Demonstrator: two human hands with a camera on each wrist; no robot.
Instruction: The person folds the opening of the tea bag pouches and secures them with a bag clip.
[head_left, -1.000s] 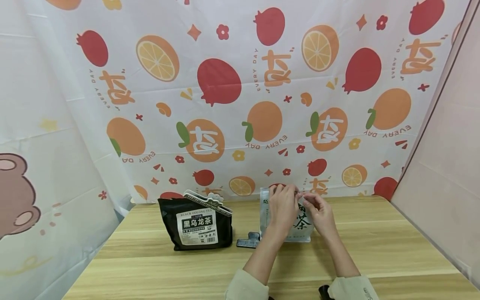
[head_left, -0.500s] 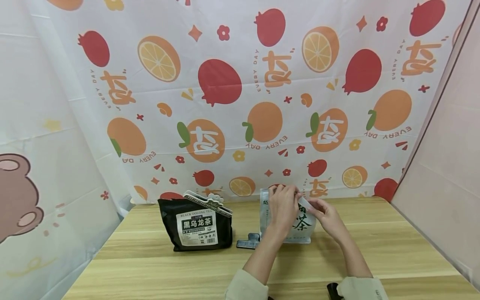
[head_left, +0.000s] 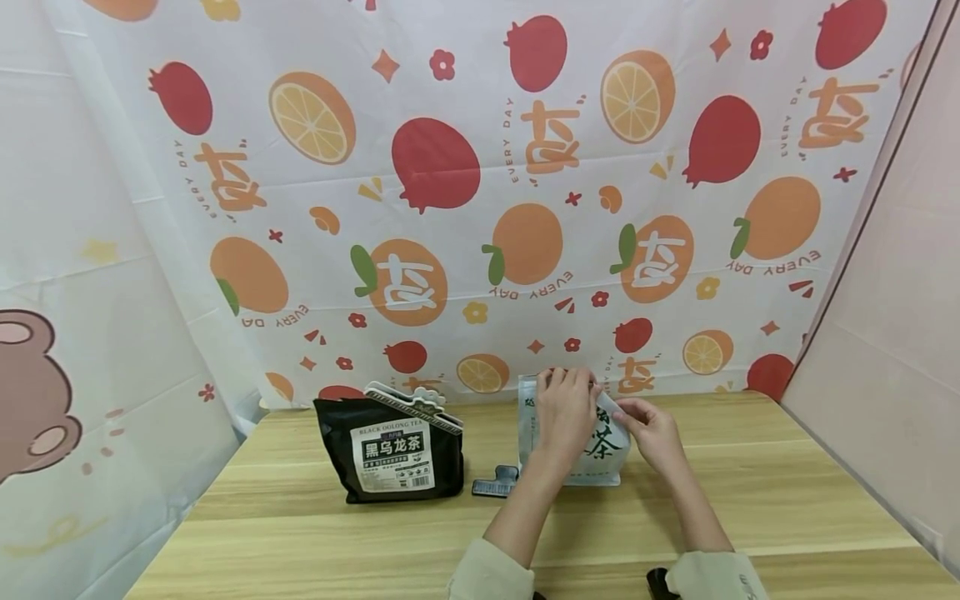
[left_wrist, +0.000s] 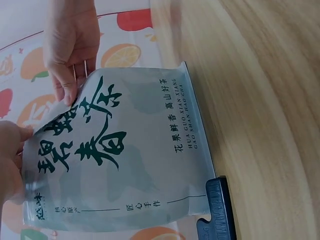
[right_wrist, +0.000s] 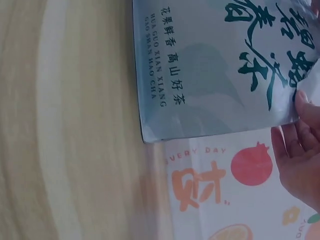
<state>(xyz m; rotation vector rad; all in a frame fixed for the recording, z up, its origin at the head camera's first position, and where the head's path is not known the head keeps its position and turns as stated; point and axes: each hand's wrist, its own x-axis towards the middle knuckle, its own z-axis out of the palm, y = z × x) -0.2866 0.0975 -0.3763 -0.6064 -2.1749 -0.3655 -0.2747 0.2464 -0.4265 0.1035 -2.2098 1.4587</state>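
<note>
On the wooden bench [head_left: 300, 533], just right of a black clip [head_left: 497, 482], a pale green tea pouch [head_left: 600, 450] stands upright, and both hands work at its top edge. The left hand [head_left: 564, 408] pinches the top near the middle with curled fingers, while the right hand [head_left: 654, 430] pinches the upper right corner, which is bent downward; the left wrist view shows thumb and fingers of that hand nipping the pouch's edge. By the look of it, the step in hand is folding or rolling down the pouch's mouth, and the next move calls for a flat, even crease held firm. Compared with a second ago, the right hand has slid outward and lower, away from the left, taking the corner with it. A black oolong tea bag [head_left: 390, 450] stands well apart to the left.
</note>
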